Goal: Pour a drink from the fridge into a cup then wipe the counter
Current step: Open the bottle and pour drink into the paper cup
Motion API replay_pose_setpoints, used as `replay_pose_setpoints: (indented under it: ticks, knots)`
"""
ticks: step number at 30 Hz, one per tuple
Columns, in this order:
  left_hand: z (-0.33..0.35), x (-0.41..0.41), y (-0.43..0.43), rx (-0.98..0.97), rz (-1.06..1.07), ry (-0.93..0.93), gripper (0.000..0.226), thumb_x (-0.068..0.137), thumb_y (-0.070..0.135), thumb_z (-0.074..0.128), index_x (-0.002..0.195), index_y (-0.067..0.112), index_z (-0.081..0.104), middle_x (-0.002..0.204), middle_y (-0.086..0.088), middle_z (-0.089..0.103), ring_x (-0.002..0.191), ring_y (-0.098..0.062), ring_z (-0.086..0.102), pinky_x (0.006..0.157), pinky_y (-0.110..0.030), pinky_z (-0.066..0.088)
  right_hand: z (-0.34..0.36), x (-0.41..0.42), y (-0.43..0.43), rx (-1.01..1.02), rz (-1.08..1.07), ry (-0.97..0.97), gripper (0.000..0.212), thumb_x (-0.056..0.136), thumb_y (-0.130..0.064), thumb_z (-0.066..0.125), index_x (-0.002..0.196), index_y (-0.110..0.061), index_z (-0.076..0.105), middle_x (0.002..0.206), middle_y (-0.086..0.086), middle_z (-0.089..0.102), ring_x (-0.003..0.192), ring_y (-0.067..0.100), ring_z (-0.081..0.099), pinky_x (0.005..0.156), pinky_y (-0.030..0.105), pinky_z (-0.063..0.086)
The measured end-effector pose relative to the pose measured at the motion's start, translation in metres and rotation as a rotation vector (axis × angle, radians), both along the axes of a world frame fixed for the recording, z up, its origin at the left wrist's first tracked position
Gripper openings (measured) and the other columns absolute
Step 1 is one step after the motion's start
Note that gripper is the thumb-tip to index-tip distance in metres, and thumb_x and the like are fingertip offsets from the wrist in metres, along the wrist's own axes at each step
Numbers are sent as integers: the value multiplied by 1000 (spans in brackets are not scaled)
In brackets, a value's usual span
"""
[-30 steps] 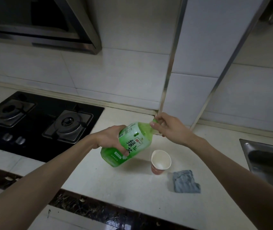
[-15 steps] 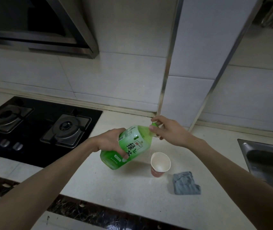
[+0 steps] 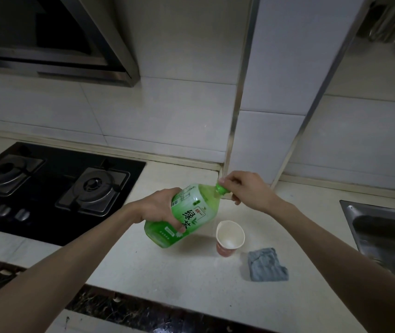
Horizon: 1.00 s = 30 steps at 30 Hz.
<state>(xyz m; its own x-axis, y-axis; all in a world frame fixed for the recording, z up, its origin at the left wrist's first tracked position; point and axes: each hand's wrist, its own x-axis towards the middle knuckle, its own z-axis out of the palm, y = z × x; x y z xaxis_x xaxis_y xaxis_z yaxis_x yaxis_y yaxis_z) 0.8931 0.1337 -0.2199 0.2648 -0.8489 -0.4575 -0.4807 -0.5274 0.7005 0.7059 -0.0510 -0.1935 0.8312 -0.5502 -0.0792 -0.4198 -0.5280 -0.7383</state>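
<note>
A large green tea bottle [image 3: 187, 212] is tilted above the white counter [image 3: 167, 272], its neck pointing up and to the right. My left hand [image 3: 160, 207] grips its body from the left side. My right hand [image 3: 244, 188] pinches the green cap [image 3: 221, 188] at the neck. Just below and right of the bottle stands a paper cup [image 3: 230, 236], white inside with a red base, and it looks empty. A folded grey cloth [image 3: 267, 264] lies on the counter to the right of the cup.
A black gas hob [image 3: 54, 188] with two burners fills the counter's left. A steel sink [image 3: 384, 231] is at the right edge. A range hood [image 3: 54, 44] hangs at the upper left. Tiled wall with metal trim strips stands behind.
The bottle and both hands have stayed almost where they were; my right hand keeps working at the cap, its fingers slightly shifted. The view has drifted a little.
</note>
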Motion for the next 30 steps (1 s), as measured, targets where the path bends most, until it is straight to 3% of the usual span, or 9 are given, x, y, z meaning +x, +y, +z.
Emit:
replay_pose_setpoints:
  ticks: [2, 5, 8, 12, 17, 20, 22, 25, 30]
  knots:
    - [-2, -2, 1, 4, -3, -19, 77, 48, 25, 96, 113, 28, 55, 106, 7, 72, 97, -14, 70, 84, -38, 61, 1, -1, 1, 20, 5, 3, 29, 93, -36, 60, 98, -8, 68, 69, -3, 66, 50, 2, 61, 50, 12, 47]
    - [-6, -4, 4, -1, 3, -42, 77, 48, 25, 96, 112, 29, 54, 105, 8, 71, 97, -13, 69, 84, -36, 60, 2, -6, 1, 116, 78, -7, 17, 90, -18, 67, 106, -12, 67, 83, 2, 67, 57, 5, 65, 55, 14, 50]
    - [-9, -9, 5, -9, 1, -55, 77, 50, 24, 96, 115, 29, 54, 105, 8, 70, 97, -12, 68, 83, -33, 60, -2, -11, 1, 113, 123, -37, 22, 85, -7, 68, 103, -20, 66, 96, 1, 64, 70, 11, 68, 62, 14, 52]
    - [-11, -16, 5, -24, 5, -67, 77, 53, 23, 96, 117, 27, 53, 105, 9, 69, 97, -8, 66, 81, -27, 58, -10, -12, 3, 150, 91, -114, 8, 86, -11, 70, 89, -17, 66, 98, 3, 68, 75, 11, 64, 63, 21, 55]
    - [-19, -22, 6, -19, -3, -107, 79, 52, 25, 96, 117, 28, 51, 104, 11, 67, 97, -8, 65, 80, -26, 56, -24, -16, 4, 217, 6, -157, 23, 86, -13, 72, 108, -17, 68, 99, 6, 68, 80, 21, 67, 62, 22, 55]
    - [-25, -26, 6, -5, -39, -154, 79, 53, 26, 96, 118, 25, 50, 104, 9, 67, 97, -11, 65, 79, -24, 55, -34, -24, 7, 138, 2, -77, 18, 87, -19, 71, 105, -20, 69, 91, -2, 68, 73, 13, 64, 68, 12, 49]
    - [-29, -28, 5, 12, -59, -170, 79, 54, 27, 95, 118, 23, 50, 105, 8, 67, 98, -12, 65, 80, -25, 56, -40, -30, 9, 67, 36, -57, 16, 87, -19, 71, 102, -25, 70, 100, -6, 63, 83, 13, 62, 71, 7, 44]
    - [-36, -31, 5, 33, -73, -176, 79, 53, 28, 95, 118, 24, 50, 105, 8, 66, 97, -12, 65, 81, -27, 57, -45, -39, 9, 76, 73, -83, 20, 86, -14, 71, 101, -28, 69, 109, -6, 62, 93, 11, 62, 80, 10, 47]
    - [-47, -31, 5, 56, -103, -203, 80, 53, 29, 95, 119, 22, 50, 104, 8, 66, 95, -11, 65, 77, -24, 56, -54, -52, -3, 108, -115, -101, 24, 85, -17, 72, 109, -22, 70, 97, -4, 68, 86, 10, 65, 81, 16, 49]
